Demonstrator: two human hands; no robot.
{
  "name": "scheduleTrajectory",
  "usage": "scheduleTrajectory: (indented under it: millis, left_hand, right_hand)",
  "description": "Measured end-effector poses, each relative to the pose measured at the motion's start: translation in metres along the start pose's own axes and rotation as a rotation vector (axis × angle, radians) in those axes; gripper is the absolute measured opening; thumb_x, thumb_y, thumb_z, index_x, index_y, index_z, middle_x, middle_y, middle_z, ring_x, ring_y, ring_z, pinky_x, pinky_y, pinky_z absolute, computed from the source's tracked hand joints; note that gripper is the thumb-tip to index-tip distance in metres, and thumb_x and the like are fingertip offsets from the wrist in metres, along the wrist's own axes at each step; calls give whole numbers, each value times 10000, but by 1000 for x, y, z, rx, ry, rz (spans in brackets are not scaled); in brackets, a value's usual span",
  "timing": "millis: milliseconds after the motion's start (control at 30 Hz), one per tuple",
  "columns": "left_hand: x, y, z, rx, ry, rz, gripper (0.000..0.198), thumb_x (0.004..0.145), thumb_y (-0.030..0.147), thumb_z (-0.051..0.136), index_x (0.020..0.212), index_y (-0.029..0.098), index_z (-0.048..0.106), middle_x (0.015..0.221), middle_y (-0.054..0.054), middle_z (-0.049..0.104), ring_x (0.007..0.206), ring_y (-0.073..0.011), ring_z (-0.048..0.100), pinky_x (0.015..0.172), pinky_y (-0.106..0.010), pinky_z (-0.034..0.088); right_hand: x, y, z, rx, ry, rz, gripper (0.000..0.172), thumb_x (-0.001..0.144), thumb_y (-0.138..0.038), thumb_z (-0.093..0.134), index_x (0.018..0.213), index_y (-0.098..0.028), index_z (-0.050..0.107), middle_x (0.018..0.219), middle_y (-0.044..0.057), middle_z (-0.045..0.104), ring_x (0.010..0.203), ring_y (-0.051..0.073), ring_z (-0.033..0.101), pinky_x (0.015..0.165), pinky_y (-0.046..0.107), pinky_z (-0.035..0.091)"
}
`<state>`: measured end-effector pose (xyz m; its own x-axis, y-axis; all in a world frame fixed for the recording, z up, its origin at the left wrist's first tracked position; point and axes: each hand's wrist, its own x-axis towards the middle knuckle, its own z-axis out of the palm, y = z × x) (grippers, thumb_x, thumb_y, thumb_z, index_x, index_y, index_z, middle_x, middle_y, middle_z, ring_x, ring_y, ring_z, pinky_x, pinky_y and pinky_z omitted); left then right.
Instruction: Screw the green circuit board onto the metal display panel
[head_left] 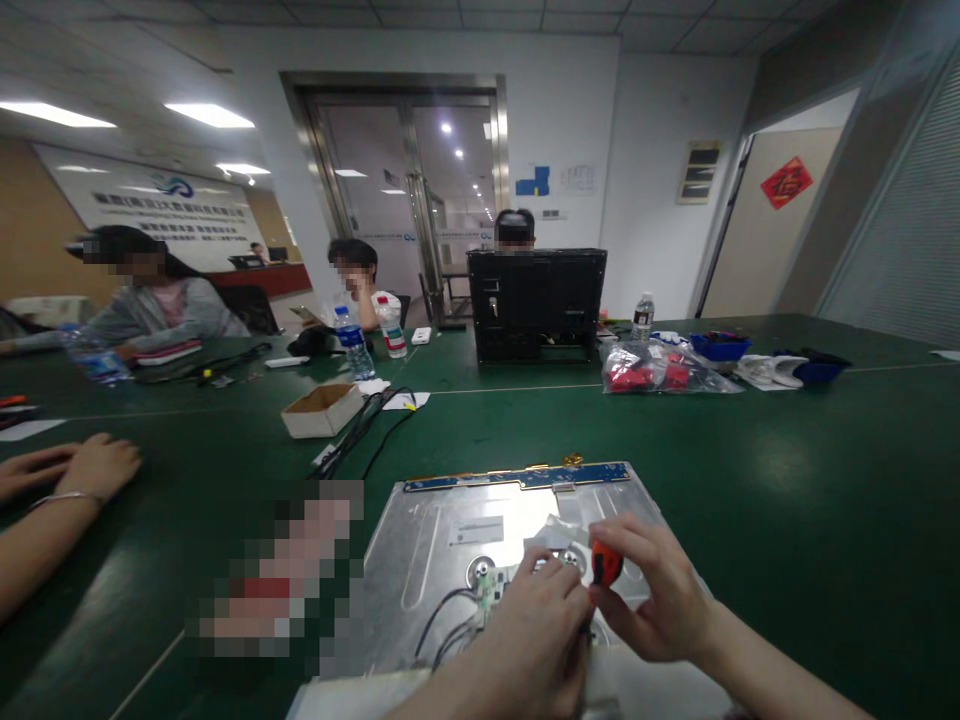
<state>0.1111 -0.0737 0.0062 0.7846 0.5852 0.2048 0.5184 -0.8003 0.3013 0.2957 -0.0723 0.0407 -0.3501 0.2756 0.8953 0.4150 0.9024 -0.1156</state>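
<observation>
A silvery metal panel [405, 530], like the back of a display, lies on the green table in front of me. A long blue circuit strip [517, 479] runs along its far edge. My right hand [664, 590] pinches the red-orange and black handle of a screwdriver [606, 563] above the panel; its shaft and tip are hidden. Close beside it, my left hand [536, 610] rests with curled fingers over a small green circuit board [492, 588]. What those fingers grip, if anything, is hidden. Dark cables [442, 610] come out left of the board.
To the left lie a co-worker's forearms and hands [94, 470]. Beyond the panel are an open cardboard box [322, 412], black cables [360, 430], water bottles [352, 342] and a black monitor-like housing [537, 305]. A plastic bag with red items [660, 370] lies far right. Several people sit around.
</observation>
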Motion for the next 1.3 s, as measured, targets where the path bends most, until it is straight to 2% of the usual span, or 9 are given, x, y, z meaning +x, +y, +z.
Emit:
scheduleTrajectory:
  millis: [100, 200, 333, 500, 700, 900, 1067, 1300]
  left_hand:
    - [0, 1, -3, -2, -9, 5, 220, 825, 213, 591, 1038, 193, 642, 1096, -108, 710, 1040, -297, 641, 1073, -481, 394]
    - [1, 2, -4, -1, -8, 8, 188, 831, 210, 576, 1002, 180, 650, 1074, -108, 711, 1028, -290, 646, 1084, -476, 384]
    - [2, 3, -4, 2, -4, 3, 163, 832, 214, 571, 966, 173, 654, 1056, -110, 713, 993, -282, 647, 1076, -476, 393]
    - [1, 1, -3, 0, -21, 1, 219, 822, 208, 590, 1025, 170, 664, 1070, -109, 711, 1027, -285, 642, 1091, -473, 386]
    - [1, -1, 0, -18, -17, -5, 226, 797, 211, 600, 1007, 174, 676, 1068, -104, 709, 1030, -291, 643, 1091, -481, 394]
    - [1, 0, -1, -14, -35, -17, 230, 813, 212, 598, 1031, 187, 666, 1085, -107, 705, 1040, -294, 642, 1103, -497, 386]
    - [1, 3, -5, -14, -27, -17, 216, 804, 205, 600, 1007, 166, 660, 1091, -108, 710, 1037, -279, 648, 1111, -479, 378]
    - [1, 0, -2, -9, -28, -1, 187, 817, 219, 594, 989, 176, 653, 1060, -104, 711, 1005, -282, 649, 1091, -488, 386]
  right_hand:
    - [1, -1, -3, 33, -22, -8, 477, 935, -141, 451, 1411, -148, 445, 889, 80, 721, 793, 227, 738, 632, 308, 602]
    - [1, -1, -5, 54, -41, -9, 490, 928, -121, 426, 1418, -136, 440, 874, 80, 721, 803, 230, 742, 652, 313, 612]
    - [2, -2, -4, 58, -27, 2, 507, 924, -102, 424, 1429, -141, 433, 838, 61, 709, 743, 214, 722, 603, 296, 590]
    - [1, -2, 0, 21, 11, 6, 518, 906, -80, 463, 1416, -160, 424, 782, 24, 675, 634, 184, 667, 508, 267, 521]
    - [-1, 0, 1, -47, 16, 0, 402, 929, -139, 500, 1327, -191, 475, 740, -9, 644, 558, 161, 614, 488, 257, 476]
    - [-1, -1, -2, -13, -8, 6, 485, 883, -128, 500, 1365, -171, 461, 801, 32, 693, 655, 199, 690, 539, 280, 535]
    - [0, 0, -4, 32, -49, 0, 554, 869, -109, 452, 1423, -133, 445, 982, 117, 749, 838, 240, 753, 654, 312, 604]
    - [0, -2, -3, 5, -26, 13, 591, 884, -100, 459, 1471, -155, 405, 845, 56, 716, 719, 217, 714, 573, 292, 567]
